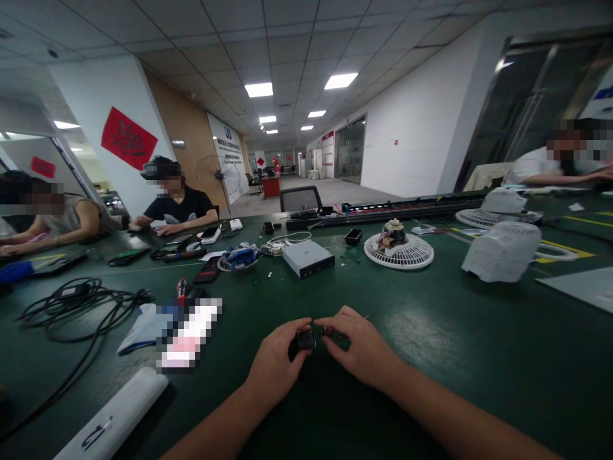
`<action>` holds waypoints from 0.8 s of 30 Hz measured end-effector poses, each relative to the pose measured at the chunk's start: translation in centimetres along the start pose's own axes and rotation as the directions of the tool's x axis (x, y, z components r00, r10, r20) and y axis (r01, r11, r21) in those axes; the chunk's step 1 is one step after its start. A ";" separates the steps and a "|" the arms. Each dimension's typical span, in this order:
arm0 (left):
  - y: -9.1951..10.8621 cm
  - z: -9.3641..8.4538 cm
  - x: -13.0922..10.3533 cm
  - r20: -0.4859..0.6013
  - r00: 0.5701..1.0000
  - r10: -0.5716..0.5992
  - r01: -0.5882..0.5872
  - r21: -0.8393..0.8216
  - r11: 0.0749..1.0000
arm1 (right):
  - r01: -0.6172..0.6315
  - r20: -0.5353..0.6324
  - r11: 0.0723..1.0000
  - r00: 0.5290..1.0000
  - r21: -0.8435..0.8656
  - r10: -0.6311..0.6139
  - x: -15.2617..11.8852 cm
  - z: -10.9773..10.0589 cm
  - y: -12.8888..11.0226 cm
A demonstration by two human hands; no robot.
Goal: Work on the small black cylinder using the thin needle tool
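Observation:
Near the front middle of the green table [230, 396], my left hand [276, 358] pinches a small black block [305, 340] between thumb and fingers. Just to its right, my right hand [355, 345] has its thumb and fingers closed around a small dark part [327, 331], too small to name. A thin tip sticks up behind the right fingers. The two held parts are close together with a narrow gap between them. Beyond the hands lies a grey metal box [307, 257], like a disc drive.
Black cables [90, 306], a light blue packet [146, 327] and a long white casing [117, 415] lie left. White fan grille [398, 250] and white housing [502, 252] stand right. A small black tray [354, 236] lies behind. Other people sit at the far left and right.

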State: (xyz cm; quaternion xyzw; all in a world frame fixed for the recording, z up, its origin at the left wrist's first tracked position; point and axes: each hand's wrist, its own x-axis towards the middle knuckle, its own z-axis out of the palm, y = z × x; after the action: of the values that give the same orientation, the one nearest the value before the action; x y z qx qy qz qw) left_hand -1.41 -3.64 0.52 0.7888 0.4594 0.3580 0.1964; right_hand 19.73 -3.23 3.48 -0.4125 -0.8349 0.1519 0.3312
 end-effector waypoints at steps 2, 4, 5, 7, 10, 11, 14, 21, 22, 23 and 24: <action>0.1 -0.1 0.0 0.008 1.000 0.005 -0.005 0.000 1.000 | 0.002 0.025 1.000 1.000 -0.009 -0.002 0.1 0.0 0.0; 0.2 -0.1 0.0 0.017 1.000 0.008 -0.008 0.008 1.000 | -0.021 0.066 1.000 0.998 -0.017 0.022 0.2 0.0 0.1; 0.2 -0.2 0.0 0.021 1.000 0.008 -0.008 0.011 1.000 | -0.041 0.085 0.999 0.995 -0.021 0.042 0.2 -0.1 0.1; 0.2 -0.3 0.0 0.026 1.000 0.005 -0.005 0.016 1.000 | -0.081 0.121 0.996 0.989 -0.039 0.085 0.2 -0.1 0.0; 0.2 -0.4 0.0 0.034 0.999 -0.007 0.007 0.020 1.000 | -0.148 0.180 0.983 0.970 -0.105 0.165 0.1 -0.2 0.1; 0.2 -0.4 0.0 0.037 0.999 -0.012 0.011 0.021 1.000 | -0.167 0.192 0.977 0.963 -0.130 0.190 0.1 -0.2 0.2; 0.1 -0.4 0.0 0.043 0.999 -0.010 0.009 0.024 1.000 | -0.193 0.182 0.963 0.957 -0.188 0.227 0.2 -0.2 0.7; 0.2 -0.2 -0.1 0.052 0.998 0.028 -0.030 0.023 0.999 | -0.173 0.163 0.979 0.968 -0.104 0.189 0.5 -0.2 1.1; 0.2 -0.2 -0.1 0.050 0.998 0.040 -0.041 0.023 0.999 | -0.172 0.154 0.982 0.971 -0.074 0.181 0.5 -0.1 1.0; 0.2 -0.3 -0.1 0.049 0.997 0.053 -0.054 0.024 0.998 | -0.163 0.140 0.985 0.976 -0.047 0.168 0.4 0.0 0.9; 0.2 -0.3 -0.2 0.050 0.996 0.068 -0.069 0.027 0.997 | -0.144 0.126 0.989 0.981 -0.023 0.146 0.3 0.1 0.8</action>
State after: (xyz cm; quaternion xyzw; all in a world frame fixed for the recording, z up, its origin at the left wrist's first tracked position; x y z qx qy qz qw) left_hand -1.54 -3.92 0.81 0.8154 0.4322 0.3384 0.1839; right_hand 20.03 -2.46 3.12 -0.4639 -0.8231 0.1958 0.2625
